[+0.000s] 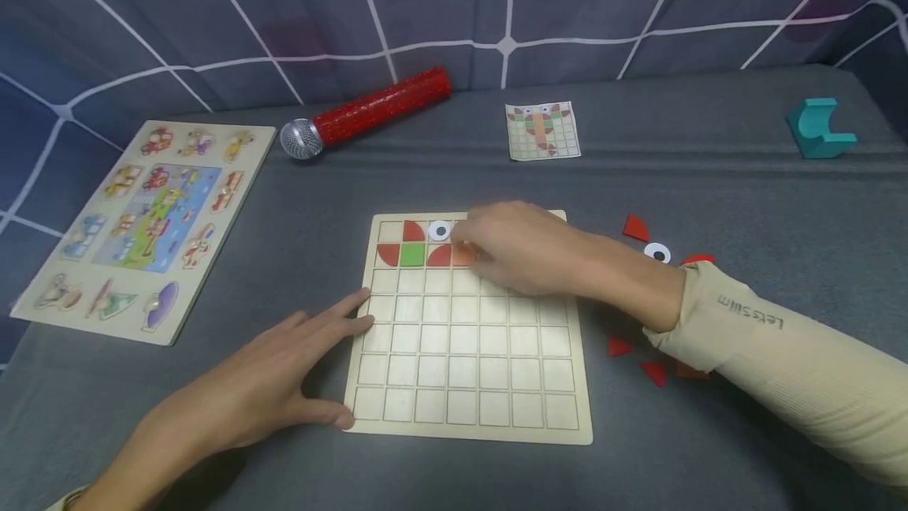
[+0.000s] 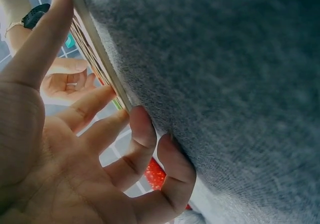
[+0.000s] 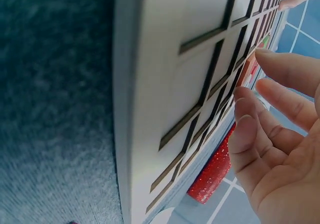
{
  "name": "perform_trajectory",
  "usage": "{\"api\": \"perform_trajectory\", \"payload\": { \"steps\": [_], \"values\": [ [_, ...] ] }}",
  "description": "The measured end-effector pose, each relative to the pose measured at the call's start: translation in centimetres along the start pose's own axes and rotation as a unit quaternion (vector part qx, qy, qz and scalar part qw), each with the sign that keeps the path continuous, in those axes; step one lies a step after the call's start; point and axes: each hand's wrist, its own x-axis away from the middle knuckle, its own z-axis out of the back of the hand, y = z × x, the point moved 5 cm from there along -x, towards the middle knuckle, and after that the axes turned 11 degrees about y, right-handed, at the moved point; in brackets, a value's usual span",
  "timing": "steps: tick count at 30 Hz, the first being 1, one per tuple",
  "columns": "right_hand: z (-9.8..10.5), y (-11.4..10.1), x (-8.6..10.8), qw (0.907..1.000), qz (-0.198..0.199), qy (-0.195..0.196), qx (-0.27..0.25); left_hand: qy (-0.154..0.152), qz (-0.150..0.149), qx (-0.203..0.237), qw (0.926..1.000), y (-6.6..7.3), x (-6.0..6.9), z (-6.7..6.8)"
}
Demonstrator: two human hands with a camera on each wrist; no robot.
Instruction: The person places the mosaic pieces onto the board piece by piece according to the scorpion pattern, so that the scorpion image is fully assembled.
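While the left hand (image 1: 284,373) touches the gridded wooden board (image 1: 464,361) along its 8-to-9 o'clock edge, fingers spread, nothing clamped, the right hand (image 1: 521,251) works near 12 on the board, fingers bent over an orange tile (image 1: 464,256). Pinching or only pressing: can't tell. Hands well apart.

Tile sits in the second row. Probably light, stiff, smooth enough to slide; best taken by opposite edges, fingertips only. Board likely light and rigid too; hold by the rim, a knock could shift pieces.

From the tile, 9 to 11: eye piece (image 1: 439,230), red quarter-rounds (image 1: 388,255), green square (image 1: 412,255). Off the board, 2 to 4: loose red pieces (image 1: 636,227), second eye piece (image 1: 657,252); some reds partly behind the sleeve (image 1: 773,361).

Farther out: printed card (image 1: 520,148) at 1, red microphone (image 1: 383,109) at 11, teal holder (image 1: 819,136) at 2, picture puzzle (image 1: 244,164) at 9:30.
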Motion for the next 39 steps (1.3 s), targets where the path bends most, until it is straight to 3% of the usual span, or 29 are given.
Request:
{"api": "perform_trajectory", "payload": {
  "steps": [10,19,29,39],
  "values": [
    [0.8,0.2,1.5,1.0,-0.001,0.007,0.004,-0.001,0.003,-0.006,1.0,0.1,-0.1,0.0],
    [2.2,1.5,5.4,0.9983,-0.054,-0.021,-0.005,0.001,0.002,-0.005,1.0,0.1,-0.2,0.0],
    [3.4,3.1,10.3,0.9967,-0.075,-0.022,-0.021,-0.004,0.016,-0.002,0.9999,0.0,-0.1,-0.1],
    [3.6,3.9,13.0,0.9966,-0.081,-0.006,0.012,0.017,-0.007,-0.004,0.9998,0.0,0.0,-0.1]
  ]
}}
